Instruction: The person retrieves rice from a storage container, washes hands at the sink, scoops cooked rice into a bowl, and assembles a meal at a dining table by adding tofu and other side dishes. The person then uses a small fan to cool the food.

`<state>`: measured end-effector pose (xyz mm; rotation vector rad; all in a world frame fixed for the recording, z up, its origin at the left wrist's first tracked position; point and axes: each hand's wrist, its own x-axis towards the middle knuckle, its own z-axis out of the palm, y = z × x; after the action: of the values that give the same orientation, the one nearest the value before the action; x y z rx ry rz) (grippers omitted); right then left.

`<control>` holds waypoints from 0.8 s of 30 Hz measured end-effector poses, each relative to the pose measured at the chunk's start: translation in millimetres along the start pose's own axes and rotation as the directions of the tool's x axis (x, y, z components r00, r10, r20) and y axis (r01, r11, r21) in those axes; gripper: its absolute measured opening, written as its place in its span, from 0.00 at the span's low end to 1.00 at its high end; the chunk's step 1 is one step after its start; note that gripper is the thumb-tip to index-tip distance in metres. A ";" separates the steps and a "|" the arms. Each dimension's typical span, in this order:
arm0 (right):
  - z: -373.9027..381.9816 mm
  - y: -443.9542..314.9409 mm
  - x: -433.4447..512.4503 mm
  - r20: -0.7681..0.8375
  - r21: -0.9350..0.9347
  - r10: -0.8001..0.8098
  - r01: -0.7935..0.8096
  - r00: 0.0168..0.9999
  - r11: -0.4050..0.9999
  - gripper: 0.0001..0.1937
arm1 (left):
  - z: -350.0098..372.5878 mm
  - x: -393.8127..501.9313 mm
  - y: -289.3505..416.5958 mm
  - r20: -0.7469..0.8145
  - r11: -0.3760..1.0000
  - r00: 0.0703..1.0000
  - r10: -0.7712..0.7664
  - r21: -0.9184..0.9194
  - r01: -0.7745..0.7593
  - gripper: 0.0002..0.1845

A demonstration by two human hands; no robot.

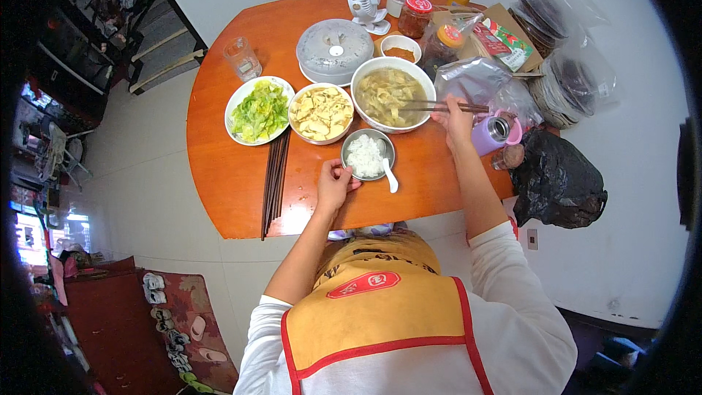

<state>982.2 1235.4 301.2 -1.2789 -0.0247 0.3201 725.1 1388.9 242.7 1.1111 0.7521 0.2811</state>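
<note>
My right hand (456, 122) holds a pair of dark chopsticks (473, 108), their tips inside a large white bowl (359, 74) of soup with pale, noodle-like pieces. Fingers of my left hand (334, 184) rest against the lower left rim of a small metal bowl (390, 148). White rice (364, 157) fills part of that bowl, and a white-handled spoon (390, 176) leans over its front edge. Left of the soup stands a bowl of yellow egg or tofu pieces (321, 113). Farther left is a plate of leafy green vegetables (260, 109).
Several dark chopsticks (274, 184) lie at the table's front left. Behind the dishes are a grey lid (335, 44), a small white fan (362, 0) and a drinking glass (242, 59). A purple thermos (490, 136) and a black plastic bag (558, 181) stand right of my right hand.
</note>
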 end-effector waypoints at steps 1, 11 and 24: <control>0.8 3.7 -0.2 -0.023 0.037 0.008 -0.007 1.000 0.999 0.08 | -0.2 0.1 0.1 -0.001 1.000 1.000 -0.010 -0.012 0.010 0.16; -8.0 -35.2 3.8 -0.006 0.372 -0.060 0.058 0.998 0.926 0.06 | -0.8 2.0 -0.4 0.011 1.000 1.000 0.000 0.011 0.000 0.15; -6.2 -43.5 5.5 -0.053 0.320 -0.075 0.088 0.996 0.943 0.06 | -1.4 2.6 -1.1 -0.001 1.000 1.000 -0.007 0.007 0.007 0.14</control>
<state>998.3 1220.1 339.5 -0.9558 0.0091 0.2166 725.9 1390.9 240.4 1.1145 0.7586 0.2731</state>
